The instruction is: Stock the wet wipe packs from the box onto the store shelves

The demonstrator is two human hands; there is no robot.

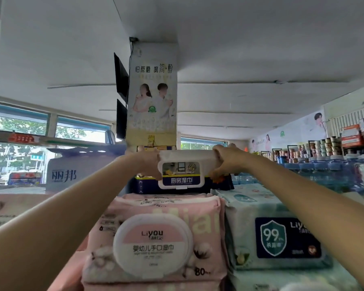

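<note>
A dark blue wipe pack (178,181) with a white flip lid is held at both ends, raised over the back of the stacked goods, its lid side turned toward the camera. The left hand (149,164) is wrapped round the pack's left end, fingers curled behind it and thumb at the front. The right hand (225,162) is clamped on the right end, fingers curled over the top edge and thumb under the lid's corner. Both forearms are stretched forward and upward from the lower corners of the view.

The pack's lower edge is seen just above, or touching, the pile behind the pink stack; contact cannot be told.

Directly below and nearer, a stack of pink packs (156,240) with a round white lid is seen, and just beside it on the right a stack of pale green packs (271,234) bearing a dark blue label marked 99. The two stacks are touching along their sides.

To the left, a large pale pack of tissue rolls (76,173) is set at the back, beyond further pink packaging at the left edge. To the right, shrink-wrapped water bottles (328,171) are lined up, with shelves of small jars (315,148) behind them.

Behind the held pack a pillar (153,91) covered by a poster is seen rising to the ceiling, with two dark screens (120,97) fixed on its left side. Windows (36,127) are seen along the far left wall.
</note>
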